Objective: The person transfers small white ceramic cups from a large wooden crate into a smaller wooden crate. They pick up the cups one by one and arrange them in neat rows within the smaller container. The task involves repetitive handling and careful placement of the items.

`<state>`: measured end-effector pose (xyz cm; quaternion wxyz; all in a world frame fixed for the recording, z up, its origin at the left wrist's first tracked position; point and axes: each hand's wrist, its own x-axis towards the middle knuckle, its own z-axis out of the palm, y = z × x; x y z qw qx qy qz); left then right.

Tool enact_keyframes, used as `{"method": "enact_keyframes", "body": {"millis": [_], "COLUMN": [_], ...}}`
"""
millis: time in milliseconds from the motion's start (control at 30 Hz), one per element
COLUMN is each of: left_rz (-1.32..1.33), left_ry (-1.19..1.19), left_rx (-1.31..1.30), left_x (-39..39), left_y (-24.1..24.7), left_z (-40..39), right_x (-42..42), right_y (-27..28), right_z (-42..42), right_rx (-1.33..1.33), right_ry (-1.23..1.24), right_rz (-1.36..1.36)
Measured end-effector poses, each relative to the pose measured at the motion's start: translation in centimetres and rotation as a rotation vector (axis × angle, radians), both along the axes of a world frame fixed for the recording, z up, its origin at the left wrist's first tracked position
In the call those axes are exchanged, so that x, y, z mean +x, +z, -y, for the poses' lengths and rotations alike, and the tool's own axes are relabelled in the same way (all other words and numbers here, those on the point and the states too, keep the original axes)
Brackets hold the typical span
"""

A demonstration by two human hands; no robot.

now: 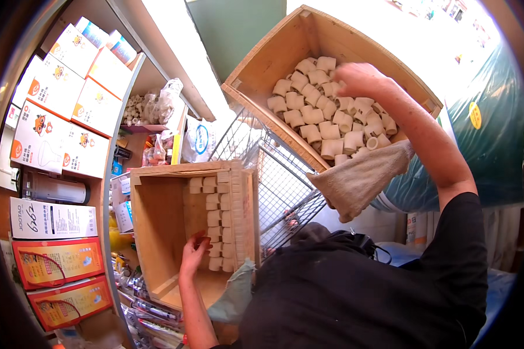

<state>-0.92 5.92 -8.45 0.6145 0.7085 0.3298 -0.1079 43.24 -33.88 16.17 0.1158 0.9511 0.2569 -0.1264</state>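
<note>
A large wooden box (pixel 270 124) at the upper right holds a loose heap of white plastic pipe elbows (pixel 325 104). My right hand (pixel 360 80) is over the heap's far side, blurred; whether it holds a fitting cannot be told. A smaller wooden box (pixel 159 218) stands at the lower left, with white pipe fittings (pixel 216 231) set in rows along its right side. Inside it, my left hand (pixel 197 248) is beside the rows, fingers apart, with nothing seen in its grasp. A beige cloth (pixel 362 183) hangs over the large box's near corner, and a green cloth (pixel 233 292) over the small box's.
A wire mesh basket (pixel 284 187) stands between the two boxes. Shelves on the left carry white cartons (pixel 43 135), red gift boxes (pixel 59 261) and bagged goods. A roll wrapped in green plastic (pixel 484 131) lies at the right.
</note>
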Motion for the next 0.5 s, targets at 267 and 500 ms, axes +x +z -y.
{"method": "enact_keyframes", "body": {"millis": [267, 500], "left_rz": [-0.035, -0.058], "left_ry": [0.040, 0.127], "left_rx": [-0.084, -0.083], "left_x": [-1.6, -1.0], "left_y": [-1.5, -0.7], "left_z": [0.3, 1.0], "right_x": [6.4, 5.6], "right_y": [-7.6, -7.0], "right_z": [8.2, 8.0], "right_rx": [-0.123, -0.196], "right_ry": [-0.027, 0.030], "right_rz": [-0.150, -0.100]}}
